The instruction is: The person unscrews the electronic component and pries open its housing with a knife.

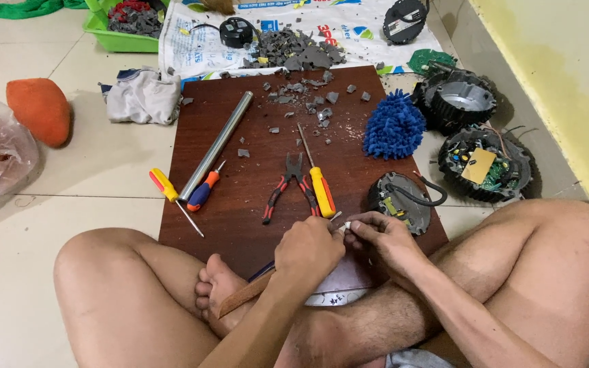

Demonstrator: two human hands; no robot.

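I sit cross-legged on the floor before a dark wooden board [253, 197]. My left hand [307, 249] and my right hand [383, 238] meet over my lap and together pinch a small white part [346, 225]. A thin metal tip shows beside the left hand; what it belongs to is hidden. Under my hands rests a round white piece [341, 289]. A wooden handle [243, 294] pokes out below my left wrist. Just ahead lie red-handled pliers [286, 182], a yellow-handled screwdriver [319, 184] and a round black electronic unit [401, 202].
On the board lie a metal tube [215, 144], two more screwdrivers [204, 191] [165, 187], grey plastic shards [300, 92] and a blue fluffy duster head [394, 126]. Black round housings [459, 101] [487, 163] sit right by the wall. Orange cushion [39, 109], rag [143, 95], green bin [121, 31] left.
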